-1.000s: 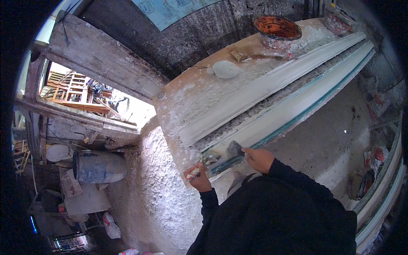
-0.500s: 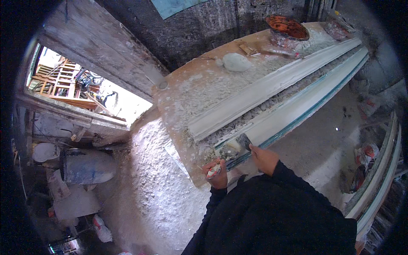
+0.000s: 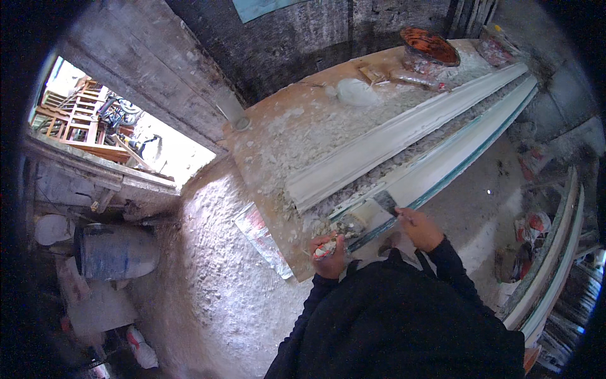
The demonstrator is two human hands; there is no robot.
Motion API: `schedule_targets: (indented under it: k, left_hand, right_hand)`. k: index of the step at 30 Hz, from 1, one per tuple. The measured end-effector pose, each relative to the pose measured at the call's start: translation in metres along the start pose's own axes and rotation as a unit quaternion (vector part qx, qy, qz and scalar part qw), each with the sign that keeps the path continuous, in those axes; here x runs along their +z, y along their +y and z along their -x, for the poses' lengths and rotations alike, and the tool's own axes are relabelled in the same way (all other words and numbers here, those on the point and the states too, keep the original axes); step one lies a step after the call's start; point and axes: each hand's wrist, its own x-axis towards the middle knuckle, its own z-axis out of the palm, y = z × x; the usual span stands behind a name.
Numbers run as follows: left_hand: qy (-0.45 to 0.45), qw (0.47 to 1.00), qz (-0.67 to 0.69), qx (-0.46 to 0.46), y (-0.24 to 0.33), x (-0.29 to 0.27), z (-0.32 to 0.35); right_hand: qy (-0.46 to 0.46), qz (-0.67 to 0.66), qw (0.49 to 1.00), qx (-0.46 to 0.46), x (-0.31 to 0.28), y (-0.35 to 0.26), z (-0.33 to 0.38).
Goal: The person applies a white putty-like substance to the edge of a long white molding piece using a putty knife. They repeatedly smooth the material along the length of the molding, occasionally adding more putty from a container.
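Observation:
A putty knife (image 3: 385, 203) with a wide dark blade is in my right hand (image 3: 419, 228), its fingers closed round the handle. The blade rests on or just above the near end of a long white moulding (image 3: 435, 170) with a teal edge. My left hand (image 3: 328, 256) is closed on a plaster-caked hand tool (image 3: 324, 250) with red and white on its grip; its far end is hard to make out among the plaster beside the moulding's end. A second white moulding (image 3: 404, 139) lies parallel, farther back on the board table (image 3: 265, 144).
Plaster crumbs cover much of the table. An orange-lined basin (image 3: 430, 45) and a white lump (image 3: 356, 92) stand toward the back. More long mouldings (image 3: 549, 252) lean at the right. A blue barrel (image 3: 118, 251) is at left, below an opening with stacked wooden furniture (image 3: 82, 114).
My right hand and the putty knife have moved a little to the right and up along the moulding. My left hand has shifted slightly right; the whole view has also shifted.

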Motion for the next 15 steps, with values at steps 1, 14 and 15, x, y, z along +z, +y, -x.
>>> schedule_targets:
  k: [1, 14, 15]
  left_hand:
    - [-0.001, 1.000, -0.024, 0.010, 0.006, -0.001, -0.004]
    - [-0.001, 1.000, 0.019, -0.016, 0.032, 0.048, -0.026]
    - [0.001, 0.998, 0.047, -0.031, 0.038, 0.060, -0.023]
  right_hand:
    - [0.002, 0.001, 0.999, 0.040, -0.012, -0.003, 0.005]
    - [0.010, 0.077, 0.997, 0.028, -0.052, 0.048, 0.021]
    - [0.006, 0.072, 0.997, 0.027, -0.063, 0.054, 0.022]
